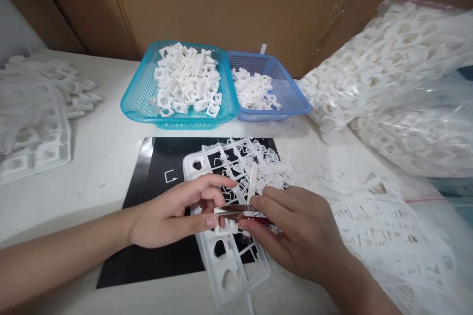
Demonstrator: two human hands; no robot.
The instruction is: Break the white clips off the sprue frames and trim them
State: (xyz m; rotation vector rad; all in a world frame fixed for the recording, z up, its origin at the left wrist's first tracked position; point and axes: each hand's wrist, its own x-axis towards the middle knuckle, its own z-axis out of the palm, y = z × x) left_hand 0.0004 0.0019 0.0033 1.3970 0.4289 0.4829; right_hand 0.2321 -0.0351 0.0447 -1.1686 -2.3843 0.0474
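A white plastic moulded frame [229, 266] lies on a black mat [155, 192] in front of me. My left hand [173, 214] pinches a part of the frame between thumb and fingers. My right hand [295, 234] is closed on small red-handled snips [240, 211], whose metal blades point left at the spot my left fingers hold. A loose white strip [253, 182] stands up just above the blades.
A teal basket [140, 103] and a blue basket [291, 96], both holding white cut pieces, stand behind the mat. Stacked white frames [33, 123] lie at left. Clear bags of frames [399, 83] and cut scraps [369, 216] fill the right side.
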